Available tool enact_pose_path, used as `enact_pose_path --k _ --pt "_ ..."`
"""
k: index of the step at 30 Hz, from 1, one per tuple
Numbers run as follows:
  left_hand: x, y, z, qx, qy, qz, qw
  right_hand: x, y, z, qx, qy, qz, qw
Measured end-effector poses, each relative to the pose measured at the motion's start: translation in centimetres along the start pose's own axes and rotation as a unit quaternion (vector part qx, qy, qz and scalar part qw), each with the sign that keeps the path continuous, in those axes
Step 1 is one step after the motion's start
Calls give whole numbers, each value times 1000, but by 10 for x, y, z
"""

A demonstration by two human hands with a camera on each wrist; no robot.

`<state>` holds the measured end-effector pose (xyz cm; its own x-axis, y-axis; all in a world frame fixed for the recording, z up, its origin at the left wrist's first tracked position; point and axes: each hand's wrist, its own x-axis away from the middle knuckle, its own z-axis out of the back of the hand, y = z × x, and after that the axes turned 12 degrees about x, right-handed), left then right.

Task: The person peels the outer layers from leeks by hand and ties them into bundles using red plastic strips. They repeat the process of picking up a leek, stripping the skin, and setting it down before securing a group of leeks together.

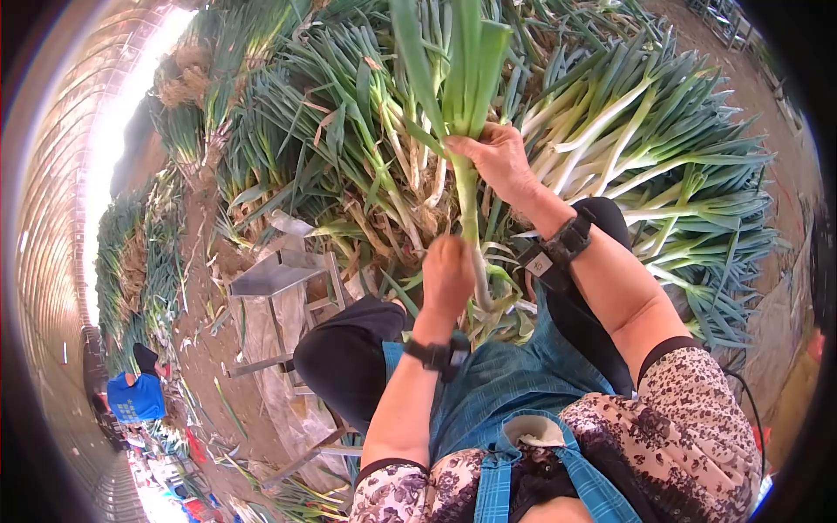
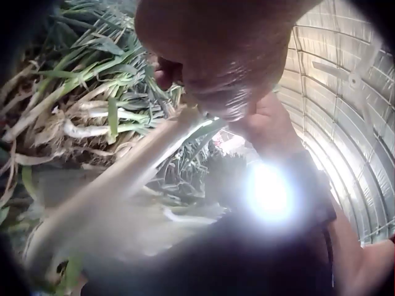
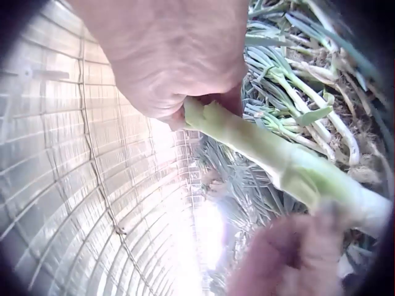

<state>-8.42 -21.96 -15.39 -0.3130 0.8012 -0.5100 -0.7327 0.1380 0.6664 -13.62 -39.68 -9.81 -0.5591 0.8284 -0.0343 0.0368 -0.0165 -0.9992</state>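
Note:
In the head view, a large green onion [image 1: 467,196] stands nearly upright between the knees, its leaves fanning out at the top. My right hand [image 1: 501,161] grips it just under the leaves, thumb across the stem. Lower down, my left hand [image 1: 449,275] has curled fingers at the side of the stem. The right wrist view shows the pale stem [image 3: 259,145] running out of the right hand, with the blurred left hand [image 3: 290,256] at its outer layer. The left fingertips are partly hidden in the left wrist view, where the stem [image 2: 123,169] slants below the hand.
Heaps of green onions [image 1: 296,131] lie in front, and a pile with whiter stems [image 1: 610,148] spreads to the right. A metal stool [image 1: 275,275] stands left of the knee. Farther left is a person in blue [image 1: 135,397], under the curved greenhouse wall [image 1: 57,174].

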Motion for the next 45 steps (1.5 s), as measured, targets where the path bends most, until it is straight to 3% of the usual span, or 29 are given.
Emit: enact_pose_path --k 2,4,6,8,10,11,13,14,17,21,27,30,31,32,33,34,35,36,38,39,41,42,44,45 --pt "40 -1 4 61 -95 125 986 -11 1 10 -53 9 -7 999" --pt "87 -21 9 52 -146 162 974 -12 -8 19 -36 8 -23 999" --pt "84 -24 22 43 -197 200 959 -10 -21 23 -181 11 -100 978" --pt "17 14 39 85 -80 315 942 -7 -19 26 -199 -29 -118 972" --pt "-37 34 46 179 -1 291 940 -4 -21 23 -332 -106 -179 920" --pt "-56 36 42 178 1 288 941 1 -27 19 -323 -99 -210 918" --pt "-79 38 27 436 18 399 807 3 -25 17 -352 -124 -191 908" --pt "-81 34 23 437 14 399 806 5 -24 18 -378 -147 -175 897" --pt "-81 26 15 528 -15 431 731 6 -19 23 -368 -150 -156 904" --pt "-78 26 12 523 -14 425 739 10 -14 27 -325 -185 -141 917" --pt "-68 32 2 295 10 389 873 6 -9 28 -295 -218 -117 923" --pt "-57 33 -5 334 51 391 856 14 -6 29 -285 -254 -113 917" --pt "-54 38 -7 427 93 415 798 17 -8 29 -305 -274 -117 905" --pt "-47 36 -8 426 95 415 798 18 -9 28 -325 -293 -120 891" --pt "-37 30 -9 488 101 458 736 19 -5 26 -348 -310 -124 876" --pt "-33 27 -9 545 106 496 668 22 -7 23 -348 -311 -123 876" --pt "-30 23 -8 559 105 521 636 27 -8 19 -334 -294 -143 884" --pt "-27 18 -7 560 107 520 636 31 -10 15 -318 -276 -164 892" --pt "-24 11 -2 648 102 532 535 31 -8 8 -329 -291 -146 886" --pt "-22 9 -1 647 103 532 537 30 -7 7 -339 -316 -151 873" --pt "-24 18 3 690 52 531 489 33 -10 5 -382 -339 -199 836" --pt "-23 16 4 689 51 535 486 35 -11 5 -384 -335 -201 836" --pt "-17 9 7 741 -87 512 426 39 -13 5 -325 -384 -175 847" --pt "-10 -2 1 725 -88 543 414 43 -13 -1 -328 -369 -168 853"
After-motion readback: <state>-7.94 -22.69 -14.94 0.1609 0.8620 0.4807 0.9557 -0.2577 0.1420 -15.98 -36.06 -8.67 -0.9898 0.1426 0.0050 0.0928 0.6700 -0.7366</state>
